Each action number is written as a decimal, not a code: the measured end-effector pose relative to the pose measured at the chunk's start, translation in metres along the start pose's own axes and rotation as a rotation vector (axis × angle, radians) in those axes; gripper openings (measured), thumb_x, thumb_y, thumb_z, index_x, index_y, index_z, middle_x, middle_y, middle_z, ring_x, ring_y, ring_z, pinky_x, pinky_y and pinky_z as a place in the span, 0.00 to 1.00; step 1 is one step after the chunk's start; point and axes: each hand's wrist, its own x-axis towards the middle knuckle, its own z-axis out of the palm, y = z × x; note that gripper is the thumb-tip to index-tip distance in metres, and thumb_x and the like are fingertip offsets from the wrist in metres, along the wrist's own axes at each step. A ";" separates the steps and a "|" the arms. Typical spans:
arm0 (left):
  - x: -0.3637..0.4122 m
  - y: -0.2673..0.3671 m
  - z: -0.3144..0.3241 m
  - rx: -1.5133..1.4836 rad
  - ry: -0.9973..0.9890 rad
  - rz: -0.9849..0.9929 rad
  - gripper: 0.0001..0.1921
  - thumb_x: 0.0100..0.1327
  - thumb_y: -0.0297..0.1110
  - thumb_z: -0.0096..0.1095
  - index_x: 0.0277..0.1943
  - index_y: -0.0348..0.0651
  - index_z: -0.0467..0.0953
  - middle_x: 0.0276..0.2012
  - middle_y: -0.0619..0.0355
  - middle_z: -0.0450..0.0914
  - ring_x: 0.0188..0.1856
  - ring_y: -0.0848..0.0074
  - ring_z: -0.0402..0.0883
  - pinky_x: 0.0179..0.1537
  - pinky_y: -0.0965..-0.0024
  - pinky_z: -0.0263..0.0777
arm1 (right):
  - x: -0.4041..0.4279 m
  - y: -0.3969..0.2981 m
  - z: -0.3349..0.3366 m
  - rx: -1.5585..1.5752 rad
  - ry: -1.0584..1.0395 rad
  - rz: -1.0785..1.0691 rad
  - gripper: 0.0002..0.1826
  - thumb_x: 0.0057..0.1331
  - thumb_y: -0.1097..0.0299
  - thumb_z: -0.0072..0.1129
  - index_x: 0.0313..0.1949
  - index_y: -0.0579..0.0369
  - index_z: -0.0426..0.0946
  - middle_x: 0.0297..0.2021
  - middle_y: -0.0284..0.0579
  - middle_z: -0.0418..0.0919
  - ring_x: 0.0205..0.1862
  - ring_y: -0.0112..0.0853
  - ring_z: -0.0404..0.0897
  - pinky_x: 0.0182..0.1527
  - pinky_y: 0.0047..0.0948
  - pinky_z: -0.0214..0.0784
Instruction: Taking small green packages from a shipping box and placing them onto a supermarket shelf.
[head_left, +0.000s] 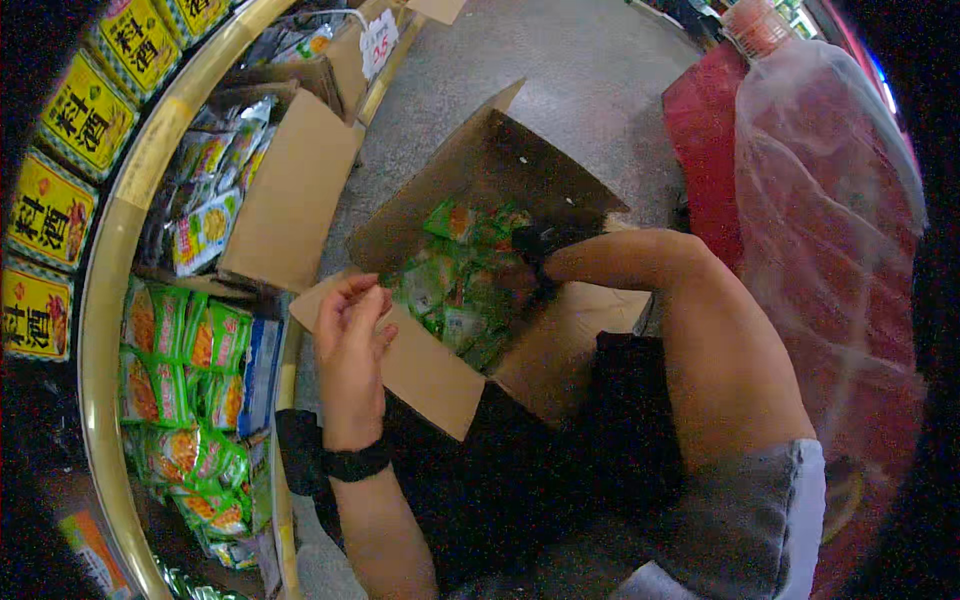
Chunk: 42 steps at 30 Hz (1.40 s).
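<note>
An open cardboard box stands on the floor before me, with several green food packets inside. My left hand is raised at the box's left flap, fingers curled; whether it touches the flap is unclear, and nothing shows in it. My right hand reaches down into the box over the packets, blurred and in shadow. A black band is at its wrist. What its fingers touch cannot be made out.
At left, a shelf with a yellowish rail holds green packets and a cardboard carton of more packets. Yellow-labelled packages line the far left. At right stands something red under a translucent plastic cover. Grey floor shows beyond the box.
</note>
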 end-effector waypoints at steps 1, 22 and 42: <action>-0.001 0.001 -0.003 -0.009 0.016 -0.009 0.12 0.61 0.34 0.58 0.46 0.43 0.70 0.39 0.63 0.72 0.40 0.83 0.70 0.40 0.79 0.63 | 0.002 -0.002 0.000 0.025 -0.016 -0.003 0.14 0.56 0.64 0.62 0.41 0.53 0.76 0.34 0.34 0.78 0.34 0.27 0.75 0.30 0.30 0.68; 0.007 -0.012 0.016 -0.165 0.034 0.202 0.12 0.64 0.27 0.54 0.49 0.35 0.69 0.44 0.55 0.76 0.43 0.77 0.76 0.45 0.73 0.71 | -0.123 -0.166 -0.083 0.646 0.198 -0.262 0.07 0.60 0.71 0.59 0.37 0.58 0.75 0.29 0.34 0.79 0.26 0.18 0.76 0.23 0.16 0.67; 0.008 0.010 -0.017 -0.387 0.088 0.350 0.17 0.66 0.29 0.51 0.57 0.39 0.62 0.52 0.53 0.71 0.52 0.70 0.73 0.52 0.65 0.68 | 0.065 -0.030 -0.018 1.233 -0.034 -0.257 0.17 0.60 0.60 0.53 0.44 0.58 0.73 0.40 0.41 0.77 0.41 0.30 0.76 0.42 0.34 0.70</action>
